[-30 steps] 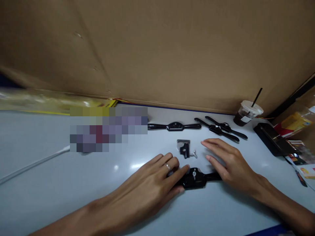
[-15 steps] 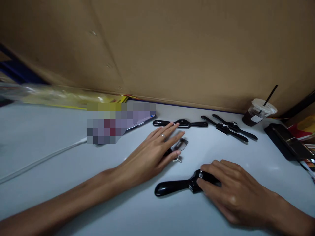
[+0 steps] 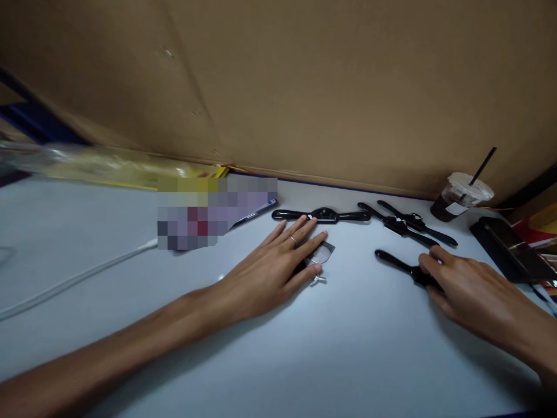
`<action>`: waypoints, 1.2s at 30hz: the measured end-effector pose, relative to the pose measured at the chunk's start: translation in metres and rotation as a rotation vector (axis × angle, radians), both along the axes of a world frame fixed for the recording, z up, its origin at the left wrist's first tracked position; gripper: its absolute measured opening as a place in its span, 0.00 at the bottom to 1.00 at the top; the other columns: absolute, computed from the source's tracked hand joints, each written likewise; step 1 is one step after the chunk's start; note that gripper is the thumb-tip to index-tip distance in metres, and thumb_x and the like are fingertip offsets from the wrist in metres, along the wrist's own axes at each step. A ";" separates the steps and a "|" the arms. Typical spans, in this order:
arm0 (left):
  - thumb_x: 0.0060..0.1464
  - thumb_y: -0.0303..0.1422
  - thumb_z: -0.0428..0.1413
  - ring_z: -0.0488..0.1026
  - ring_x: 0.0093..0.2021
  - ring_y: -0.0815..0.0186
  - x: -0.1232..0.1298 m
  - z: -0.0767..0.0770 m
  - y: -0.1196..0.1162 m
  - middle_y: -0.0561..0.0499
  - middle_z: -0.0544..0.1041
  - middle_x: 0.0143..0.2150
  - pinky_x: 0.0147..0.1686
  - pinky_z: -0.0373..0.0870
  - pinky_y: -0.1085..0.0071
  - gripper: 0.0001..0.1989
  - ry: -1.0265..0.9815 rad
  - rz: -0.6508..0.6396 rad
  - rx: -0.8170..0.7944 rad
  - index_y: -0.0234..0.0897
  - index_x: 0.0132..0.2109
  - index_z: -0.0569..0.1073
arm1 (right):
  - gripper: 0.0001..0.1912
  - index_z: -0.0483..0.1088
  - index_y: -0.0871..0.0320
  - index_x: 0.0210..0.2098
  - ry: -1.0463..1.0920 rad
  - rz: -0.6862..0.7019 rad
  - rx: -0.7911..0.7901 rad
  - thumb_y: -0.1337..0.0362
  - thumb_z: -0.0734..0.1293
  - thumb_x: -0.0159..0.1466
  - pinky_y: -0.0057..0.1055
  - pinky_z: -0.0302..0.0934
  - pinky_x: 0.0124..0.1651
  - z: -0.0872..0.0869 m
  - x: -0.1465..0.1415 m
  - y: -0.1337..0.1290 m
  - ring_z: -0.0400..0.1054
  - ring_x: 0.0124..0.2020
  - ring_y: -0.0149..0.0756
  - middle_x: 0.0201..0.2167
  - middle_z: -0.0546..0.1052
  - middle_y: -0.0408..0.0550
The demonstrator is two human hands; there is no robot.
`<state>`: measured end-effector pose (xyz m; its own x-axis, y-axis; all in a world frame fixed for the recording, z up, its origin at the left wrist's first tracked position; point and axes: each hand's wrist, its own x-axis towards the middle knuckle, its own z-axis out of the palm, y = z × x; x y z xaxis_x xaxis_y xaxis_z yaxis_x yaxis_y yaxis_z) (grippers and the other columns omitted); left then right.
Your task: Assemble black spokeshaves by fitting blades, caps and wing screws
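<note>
My left hand (image 3: 282,261) lies with its fingers spread over small parts, among them a flat metal blade (image 3: 322,253) and a silvery screw (image 3: 318,280); the rest is hidden under the palm. Just past its fingertips is a black two-handled tool (image 3: 326,215). My right hand (image 3: 461,281) grips the middle of a similar black tool (image 3: 394,261), whose left handle sticks out from the fingers. Behind it, two more black tools (image 3: 420,237) (image 3: 439,235) lie side by side at a slant.
A lidded plastic cup (image 3: 462,197) with a dark drink and straw stands at the back right, beside a black device (image 3: 509,249). At the left are a blurred-out phone (image 3: 256,210), a white cable (image 3: 87,276) and yellow plastic packaging (image 3: 130,168).
My right hand has carried the black tool away from the front middle, back and to the right, near the two slanted tools. My left hand has stayed over the small parts.
</note>
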<state>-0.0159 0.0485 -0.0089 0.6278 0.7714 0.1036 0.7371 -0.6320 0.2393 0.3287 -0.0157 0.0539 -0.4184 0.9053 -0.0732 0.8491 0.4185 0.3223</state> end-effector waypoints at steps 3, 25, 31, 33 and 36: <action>0.71 0.53 0.44 0.47 0.77 0.40 -0.001 0.004 -0.001 0.42 0.61 0.75 0.71 0.50 0.33 0.32 -0.022 0.007 0.074 0.42 0.72 0.63 | 0.10 0.71 0.59 0.42 -0.027 -0.060 0.034 0.73 0.61 0.64 0.35 0.64 0.29 -0.004 0.001 0.011 0.74 0.27 0.40 0.40 0.76 0.54; 0.69 0.25 0.44 0.76 0.57 0.61 0.011 0.016 -0.020 0.46 0.78 0.59 0.57 0.74 0.60 0.29 -0.565 -0.106 -0.233 0.46 0.74 0.57 | 0.29 0.59 0.57 0.72 0.443 0.574 -0.208 0.55 0.62 0.76 0.49 0.53 0.74 -0.031 -0.087 -0.022 0.47 0.77 0.44 0.74 0.60 0.52; 0.67 0.24 0.46 0.74 0.49 0.58 0.012 0.017 -0.019 0.45 0.77 0.47 0.48 0.76 0.60 0.24 -0.465 -0.102 -0.069 0.40 0.67 0.66 | 0.20 0.69 0.60 0.64 0.465 0.549 -0.097 0.62 0.62 0.76 0.46 0.60 0.71 -0.036 -0.078 -0.018 0.61 0.71 0.44 0.69 0.69 0.52; 0.65 0.23 0.46 0.73 0.47 0.58 0.010 0.016 -0.018 0.47 0.76 0.46 0.47 0.75 0.60 0.26 -0.447 -0.081 -0.046 0.41 0.68 0.64 | 0.17 0.73 0.62 0.60 0.512 0.528 -0.021 0.68 0.62 0.74 0.46 0.67 0.65 -0.033 -0.072 -0.015 0.68 0.66 0.47 0.63 0.75 0.55; 0.62 0.22 0.46 0.73 0.46 0.59 0.007 0.013 -0.016 0.46 0.73 0.48 0.46 0.75 0.60 0.31 -0.405 -0.038 -0.026 0.40 0.71 0.58 | 0.16 0.77 0.64 0.53 0.564 0.480 0.026 0.73 0.61 0.72 0.45 0.73 0.58 -0.029 -0.065 -0.010 0.75 0.57 0.47 0.56 0.80 0.58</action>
<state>-0.0090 0.0324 0.0037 0.5684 0.7538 0.3298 0.5557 -0.6473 0.5217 0.2640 -0.0255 0.0249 -0.7361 0.6122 0.2888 0.6144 0.7833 -0.0945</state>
